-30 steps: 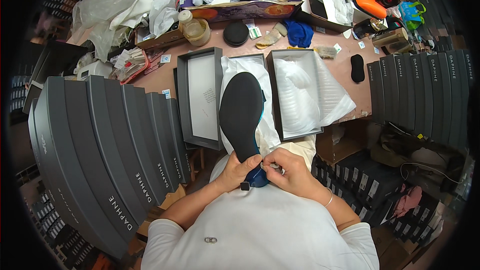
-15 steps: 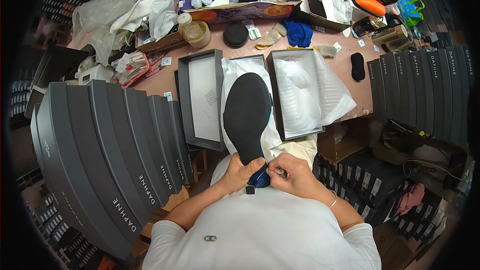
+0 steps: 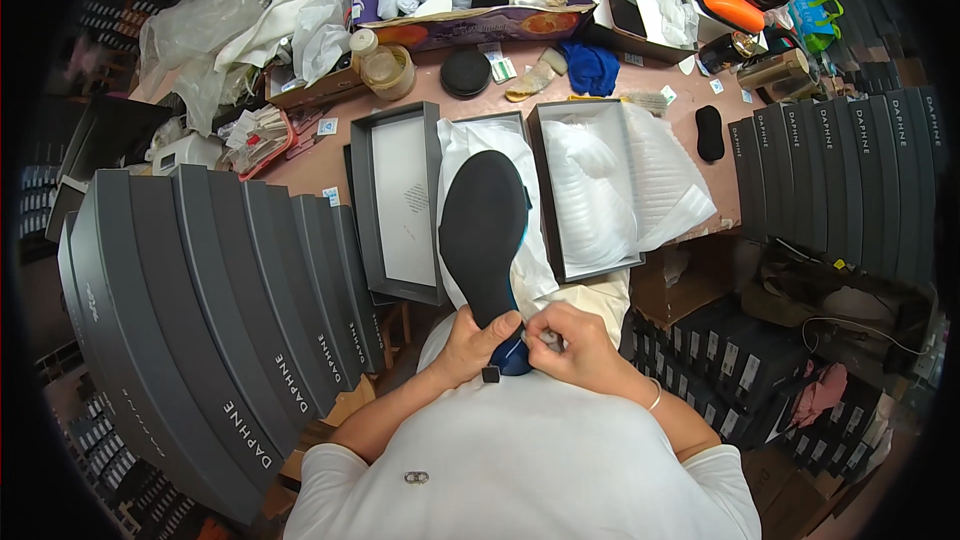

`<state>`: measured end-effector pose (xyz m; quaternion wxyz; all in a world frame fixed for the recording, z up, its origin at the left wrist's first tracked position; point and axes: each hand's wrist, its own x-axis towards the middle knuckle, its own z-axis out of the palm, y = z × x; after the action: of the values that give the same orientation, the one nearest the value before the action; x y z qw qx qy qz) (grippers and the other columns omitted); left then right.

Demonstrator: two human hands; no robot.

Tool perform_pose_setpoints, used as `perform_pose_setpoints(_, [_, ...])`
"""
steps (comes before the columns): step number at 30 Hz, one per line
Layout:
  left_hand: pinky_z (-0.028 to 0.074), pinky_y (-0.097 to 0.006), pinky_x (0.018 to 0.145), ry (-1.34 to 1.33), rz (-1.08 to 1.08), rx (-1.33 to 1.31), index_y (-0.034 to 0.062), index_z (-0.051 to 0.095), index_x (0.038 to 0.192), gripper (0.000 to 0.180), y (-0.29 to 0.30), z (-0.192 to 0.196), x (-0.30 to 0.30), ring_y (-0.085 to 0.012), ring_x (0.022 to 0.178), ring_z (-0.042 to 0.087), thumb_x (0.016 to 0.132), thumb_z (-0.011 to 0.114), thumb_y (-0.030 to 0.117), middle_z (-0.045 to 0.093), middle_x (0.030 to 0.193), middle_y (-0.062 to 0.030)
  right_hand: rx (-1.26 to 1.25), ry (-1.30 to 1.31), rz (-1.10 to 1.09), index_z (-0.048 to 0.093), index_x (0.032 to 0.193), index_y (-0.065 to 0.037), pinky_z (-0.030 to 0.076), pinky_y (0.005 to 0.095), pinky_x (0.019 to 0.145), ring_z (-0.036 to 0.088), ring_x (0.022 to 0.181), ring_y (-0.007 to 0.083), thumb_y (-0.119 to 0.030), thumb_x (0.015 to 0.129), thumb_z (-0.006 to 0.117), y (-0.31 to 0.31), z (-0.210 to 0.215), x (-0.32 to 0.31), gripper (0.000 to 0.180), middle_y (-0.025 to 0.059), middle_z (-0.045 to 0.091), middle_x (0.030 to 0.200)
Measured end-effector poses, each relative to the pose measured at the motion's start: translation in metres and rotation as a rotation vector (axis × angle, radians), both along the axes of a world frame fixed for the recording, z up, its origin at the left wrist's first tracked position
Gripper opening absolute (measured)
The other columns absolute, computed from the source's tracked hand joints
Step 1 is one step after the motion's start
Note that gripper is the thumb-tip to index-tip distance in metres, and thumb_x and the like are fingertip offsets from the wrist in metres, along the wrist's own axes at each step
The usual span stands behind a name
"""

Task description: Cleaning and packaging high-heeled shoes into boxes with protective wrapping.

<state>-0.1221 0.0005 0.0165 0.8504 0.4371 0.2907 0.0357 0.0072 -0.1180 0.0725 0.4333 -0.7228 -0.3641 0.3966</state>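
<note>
A high-heeled shoe (image 3: 484, 225) with a black sole and dark blue heel part is held sole toward me, toe pointing away. My left hand (image 3: 470, 348) wraps round its narrow waist, the thumb lying across near the heel. At the heel's right side, my right hand (image 3: 578, 342) is closed in a pinch on a small whitish wad, mostly hidden by the fingers; it looks like cloth or tissue. White tissue paper (image 3: 540, 265) spreads from a grey box behind the shoe. The heel's lower end is close to my white shirt.
An open grey lid (image 3: 432, 190) lies left; a grey shoe box (image 3: 552, 210) with white foam wrap (image 3: 590, 200) lies right. Stacked grey boxes (image 3: 210, 310) stand at left, more boxes (image 3: 840, 160) at right. Behind are a bottle (image 3: 385, 72), round black tin (image 3: 466, 72) and blue cloth (image 3: 590, 68).
The shoe has tilted slightly, showing more of its blue right side. My right hand stays by the heel with its fingers slightly shifted. The whole view has moved a little.
</note>
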Motion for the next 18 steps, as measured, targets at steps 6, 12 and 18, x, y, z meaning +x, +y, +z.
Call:
perform_pose_setpoints(6, [0.043,-0.020,0.068,0.002,0.008,0.012,0.0036,0.058,0.093,0.039,0.002,-0.002,-0.001,-0.0044,0.075,0.050,0.089,0.066,0.041,0.055,0.080,0.0035,0.024,-0.034,0.014,0.060,0.082,-0.001,0.047,0.0306,0.060,0.059,0.064,0.0227,-0.003,0.072,0.066,0.001,0.002,0.001,0.012,0.0104,0.060,0.076])
perform_pose_setpoints(12, [0.042,-0.021,0.068,0.011,-0.005,0.076,0.0034,0.058,0.092,0.039,0.000,0.002,0.001,-0.0048,0.076,0.049,0.089,0.065,0.041,0.055,0.081,0.0030,0.018,-0.042,0.022,0.059,0.080,-0.001,0.048,0.0308,0.059,0.059,0.064,0.0227,-0.002,0.072,0.066,-0.003,0.002,0.001,0.011,0.0108,0.060,0.076])
perform_pose_setpoints(18, [0.043,-0.022,0.067,-0.009,0.018,0.091,0.0030,0.058,0.091,0.039,-0.004,0.005,0.002,-0.0057,0.076,0.050,0.089,0.066,0.041,0.056,0.080,0.0021,-0.030,-0.018,0.008,0.060,0.078,-0.001,0.045,0.0284,0.057,0.058,0.063,0.0185,0.000,0.071,0.067,-0.007,0.003,-0.001,0.010,0.0092,0.060,0.073])
